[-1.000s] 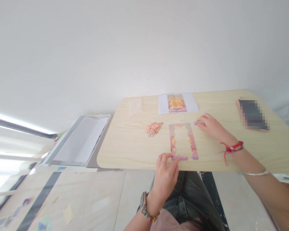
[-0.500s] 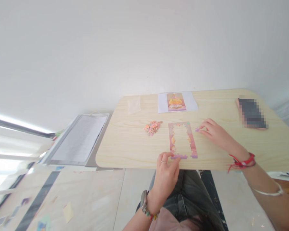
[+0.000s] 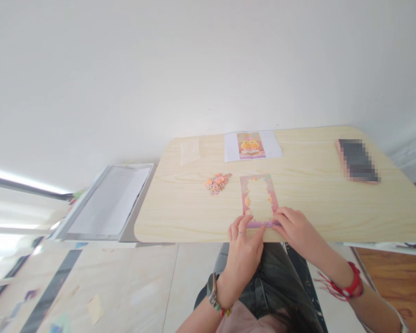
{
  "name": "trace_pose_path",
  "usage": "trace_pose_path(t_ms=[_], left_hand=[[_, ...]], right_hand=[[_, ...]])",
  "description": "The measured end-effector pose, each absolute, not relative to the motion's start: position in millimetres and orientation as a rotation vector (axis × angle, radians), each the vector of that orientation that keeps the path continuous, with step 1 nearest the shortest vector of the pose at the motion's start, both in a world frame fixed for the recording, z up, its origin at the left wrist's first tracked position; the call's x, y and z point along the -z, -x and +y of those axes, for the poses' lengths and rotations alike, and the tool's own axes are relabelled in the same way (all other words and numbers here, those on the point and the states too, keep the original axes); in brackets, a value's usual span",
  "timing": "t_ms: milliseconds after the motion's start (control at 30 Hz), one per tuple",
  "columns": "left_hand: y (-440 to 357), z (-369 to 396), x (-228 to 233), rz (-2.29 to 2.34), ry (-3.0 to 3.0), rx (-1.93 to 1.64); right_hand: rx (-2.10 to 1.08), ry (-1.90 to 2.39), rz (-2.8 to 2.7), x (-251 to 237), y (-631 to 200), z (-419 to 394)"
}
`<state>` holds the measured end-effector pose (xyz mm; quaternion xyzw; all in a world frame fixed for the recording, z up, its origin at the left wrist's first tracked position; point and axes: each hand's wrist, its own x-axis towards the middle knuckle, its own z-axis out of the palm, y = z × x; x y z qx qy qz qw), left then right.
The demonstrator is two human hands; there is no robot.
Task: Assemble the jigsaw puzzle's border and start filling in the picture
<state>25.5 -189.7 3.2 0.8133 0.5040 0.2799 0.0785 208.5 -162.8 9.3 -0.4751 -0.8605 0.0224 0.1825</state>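
Observation:
A jigsaw puzzle border (image 3: 243,188) lies on the table as a rectangular frame of joined pink, purple and yellow pieces, with bare wood inside. My left hand (image 3: 243,247) rests at its lower left corner, fingers and thumb spread along the bottom edge. At the lower right corner is my right hand (image 3: 296,229), thumb and fingers pinched on a small purple puzzle piece that the fingertips mostly hide. Left of the border sits a heap of loose puzzle pieces (image 3: 217,183), orange and pink.
A sheet with a printed picture (image 3: 250,146) lies behind the border. To its left is a clear plastic bag (image 3: 190,151). A phone (image 3: 358,160) is at the right of the table (image 3: 319,162). Beyond the left edge is a holder with papers (image 3: 107,201).
My right hand has moved down and left, bringing the purple piece from beside the border to the gap in its bottom edge. The left hand stays near the lower left corner.

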Motion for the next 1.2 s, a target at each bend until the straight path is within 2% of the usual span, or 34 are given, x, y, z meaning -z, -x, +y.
trace_pose_path(t_ms=[467, 1200], left_hand=[[-31.7, -186.0, -1.9, 1.525, -2.518, -0.812], [-33.9, -182.7, -6.4, 1.534, -2.568, -0.740]], right_hand=[[0.012, 1.383, -2.418, -9.5, -204.4, -167.5], [-0.092, 1.442, -2.112, 8.8, -211.6, -189.2]])
